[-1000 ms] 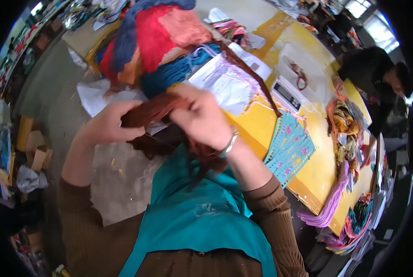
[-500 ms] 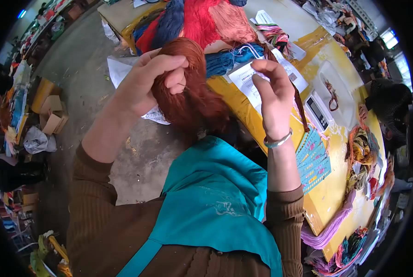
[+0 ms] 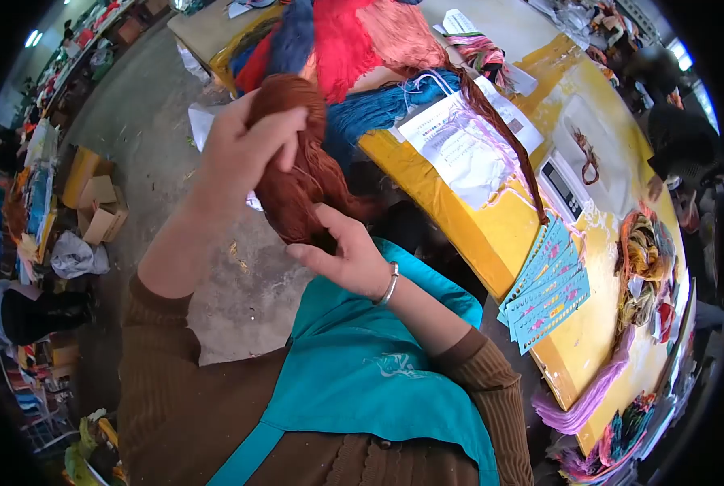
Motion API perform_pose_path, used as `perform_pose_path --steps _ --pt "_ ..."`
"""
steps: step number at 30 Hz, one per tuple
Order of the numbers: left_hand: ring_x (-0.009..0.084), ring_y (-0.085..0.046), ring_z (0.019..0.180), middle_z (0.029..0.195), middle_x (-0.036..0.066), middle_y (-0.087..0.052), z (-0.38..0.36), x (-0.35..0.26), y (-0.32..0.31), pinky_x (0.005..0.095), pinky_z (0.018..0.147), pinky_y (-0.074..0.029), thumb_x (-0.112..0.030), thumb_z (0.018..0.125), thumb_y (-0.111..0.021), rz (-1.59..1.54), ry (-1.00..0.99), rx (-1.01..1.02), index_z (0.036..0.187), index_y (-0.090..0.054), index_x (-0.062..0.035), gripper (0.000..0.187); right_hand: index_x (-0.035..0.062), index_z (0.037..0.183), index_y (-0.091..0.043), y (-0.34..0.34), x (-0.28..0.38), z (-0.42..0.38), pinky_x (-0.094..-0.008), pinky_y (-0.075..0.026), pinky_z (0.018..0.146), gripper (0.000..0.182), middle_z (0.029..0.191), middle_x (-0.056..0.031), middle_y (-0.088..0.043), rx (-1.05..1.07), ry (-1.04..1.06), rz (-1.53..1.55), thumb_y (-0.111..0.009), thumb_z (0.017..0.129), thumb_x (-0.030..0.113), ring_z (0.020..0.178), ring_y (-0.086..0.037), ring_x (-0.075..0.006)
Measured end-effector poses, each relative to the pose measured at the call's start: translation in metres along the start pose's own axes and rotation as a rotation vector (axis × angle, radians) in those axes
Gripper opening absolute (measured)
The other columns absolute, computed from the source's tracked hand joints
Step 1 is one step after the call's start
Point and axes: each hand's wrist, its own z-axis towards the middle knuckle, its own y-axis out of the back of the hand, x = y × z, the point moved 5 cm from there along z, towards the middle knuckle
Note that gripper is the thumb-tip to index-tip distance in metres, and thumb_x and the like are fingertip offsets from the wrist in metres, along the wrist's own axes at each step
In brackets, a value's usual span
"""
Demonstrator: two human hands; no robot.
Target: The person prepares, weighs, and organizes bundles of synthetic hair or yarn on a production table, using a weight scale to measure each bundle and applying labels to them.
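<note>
Yellow table, workshop: yarn skeins, papers, scale, blue cards. Rust-brown skein raised before table edge, top gripped by closed left hand, lower end pinched by right hand.

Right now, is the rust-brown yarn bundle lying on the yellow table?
No, the rust-brown yarn bundle is held in the air by the left hand and right hand, beside the yellow table.
</note>
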Motion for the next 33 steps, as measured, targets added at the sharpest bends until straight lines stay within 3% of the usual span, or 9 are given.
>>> perform_pose_path --steps 7,12,13,17,21,23,24,27,33 --pt "0.0050 -0.033 0.042 0.051 -0.006 -0.035 -0.016 0.055 -0.021 0.0209 0.041 -0.027 -0.023 0.098 -0.052 -0.946 0.562 0.147 0.085 -0.055 -0.0109 0.018 0.0055 0.099 -0.063 0.021 0.009 -0.016 -0.0418 -0.050 0.071 0.039 0.089 -0.0195 -0.064 -0.046 0.068 -0.289 -0.067 0.083 0.041 0.083 -0.062 -0.0377" --pt "0.0034 -0.034 0.042 0.051 -0.007 -0.033 -0.024 0.050 -0.039 0.0185 0.042 -0.026 -0.023 0.102 -0.042 -1.214 0.576 0.237 0.109 -0.060 -0.0046 0.027 0.0014 0.116 -0.062 0.039 -0.007 -0.031 -0.0264 -0.049 0.073 0.033 0.095 -0.0064 -0.066 0.015 -0.169 0.213 -0.061 0.093 0.025 0.081 -0.059 -0.0100" --pt "0.0034 -0.036 0.044 0.054 -0.005 -0.036 -0.028 0.047 -0.044 0.0184 0.047 -0.029 -0.025 0.104 -0.038 -1.303 0.605 0.214 0.135 -0.046 -0.0017 0.040 0.0010 0.119 -0.060 0.041 -0.007 -0.036 -0.0246 -0.048 0.076 0.030 0.099 -0.0025 -0.064 0.047 -0.209 0.276 -0.059 0.095 0.020 0.085 -0.055 -0.0061" --pt "0.0059 -0.041 0.048 0.061 -0.002 -0.042 -0.024 0.026 -0.068 0.0217 0.054 -0.034 -0.028 0.105 -0.032 -1.575 0.528 0.465 0.152 -0.006 -0.0044 0.058 0.0016 0.116 -0.063 0.069 0.011 -0.052 -0.0226 -0.046 0.081 0.024 0.105 -0.0018 -0.064 -0.055 -0.101 0.421 -0.059 0.094 0.010 0.092 -0.055 -0.0050" --pt "0.0061 -0.044 0.051 0.061 -0.003 -0.043 -0.007 0.005 -0.087 0.0227 0.055 -0.037 -0.027 0.105 -0.033 -1.673 0.402 0.520 0.149 -0.020 -0.0023 0.052 0.0030 0.110 -0.066 0.146 0.016 -0.077 -0.0272 -0.046 0.091 0.022 0.109 -0.0054 -0.066 -0.463 -0.093 0.054 -0.064 0.087 0.003 0.103 -0.060 -0.0131" --pt "0.0063 -0.043 0.051 0.060 -0.004 -0.041 0.004 0.020 -0.094 0.0237 0.056 -0.037 -0.026 0.105 -0.034 -1.677 0.419 0.458 0.131 -0.044 -0.0009 0.038 0.0014 0.096 -0.066 0.207 0.035 -0.097 -0.0359 -0.048 0.091 0.017 0.106 -0.0105 -0.068 -0.763 0.129 -0.802 -0.070 0.080 0.005 0.104 -0.063 -0.0229" --pt "0.0063 -0.042 0.053 0.060 -0.006 -0.040 0.009 0.018 -0.107 0.0245 0.058 -0.037 -0.026 0.104 -0.036 -1.729 0.466 0.455 0.102 -0.052 -0.0062 0.025 0.0024 0.093 -0.068 0.233 0.040 -0.106 -0.0381 -0.052 0.085 0.013 0.093 -0.0137 -0.069 -0.882 0.129 -0.914 -0.068 0.080 0.006 0.090 -0.066 -0.0271" --pt "0.0070 -0.040 0.056 0.062 -0.006 -0.039 0.027 0.014 -0.130 0.0254 0.059 -0.037 -0.025 0.103 -0.041 -1.776 0.513 0.462 0.092 -0.047 -0.0094 0.021 -0.0015 0.103 -0.066 0.250 0.038 -0.104 -0.0283 -0.050 0.087 0.017 0.103 -0.0065 -0.069 -0.789 -0.043 -0.196 -0.061 0.092 0.011 0.095 -0.063 -0.0121" --pt "0.0063 -0.047 0.063 0.066 -0.007 -0.043 0.057 0.009 -0.146 0.0243 0.062 -0.043 -0.021 0.097 -0.055 -1.668 0.460 0.312 0.093 -0.056 -0.0072 0.014 -0.0015 0.128 -0.050 0.132 0.023 -0.035 -0.0316 -0.045 0.095 0.061 0.111 -0.0096 -0.061 -0.220 0.110 0.234 -0.079 0.078 0.017 0.107 -0.056 -0.0161"
